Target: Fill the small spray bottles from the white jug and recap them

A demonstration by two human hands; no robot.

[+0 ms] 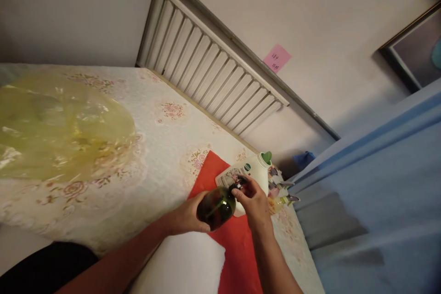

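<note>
Left hand: my left hand is wrapped around the dark bottle, which I hold tilted above the red sheet.
Right hand: my right hand has its fingers pinched on the bottle's black top.
White jug: the white jug stands just beyond my hands, its green spout showing.
White roll: the white roll lies below my left hand.
Yellow bag: the yellow bag spreads over the flowered tablecloth, well apart.
</note>
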